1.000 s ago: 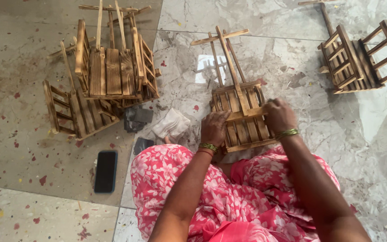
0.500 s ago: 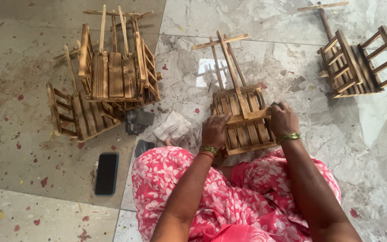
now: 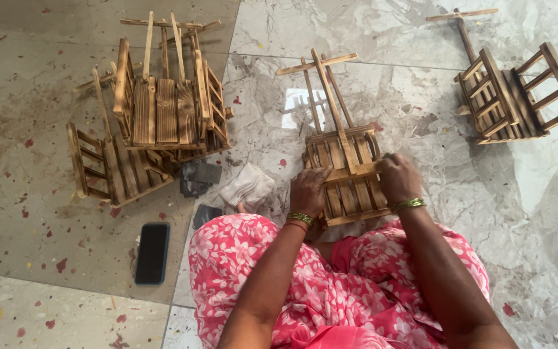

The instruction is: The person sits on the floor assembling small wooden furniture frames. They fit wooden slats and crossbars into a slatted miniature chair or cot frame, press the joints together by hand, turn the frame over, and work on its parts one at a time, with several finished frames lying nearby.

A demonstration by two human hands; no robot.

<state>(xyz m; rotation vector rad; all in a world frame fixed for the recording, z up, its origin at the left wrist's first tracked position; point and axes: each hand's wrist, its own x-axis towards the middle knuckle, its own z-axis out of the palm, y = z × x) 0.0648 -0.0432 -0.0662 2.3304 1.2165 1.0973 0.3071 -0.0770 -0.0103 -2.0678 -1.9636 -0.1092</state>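
Slatted wooden frame (image 3: 347, 174) on floor (image 3: 408, 84), just beyond the knees, centre. Left hand (image 3: 307, 192) closed on its left edge; right hand (image 3: 398, 179) closed on the crossbar at right. Stacked frames (image 3: 156, 110) far left, another frame (image 3: 511, 97) far right. Phone (image 3: 152, 253) near left; cloth (image 3: 247, 187) beside left hand.

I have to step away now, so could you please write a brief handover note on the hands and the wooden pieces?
Left hand: gripping the left edge of the slatted wooden cart on the floor.
Right hand: closed on the cart's right side, at the cross slat.
Done: three similar carts lie aside, a stack of two on the left and one upper right.
Left: the cart in hand is being worked on.
Nearby: folded cloth, phone.
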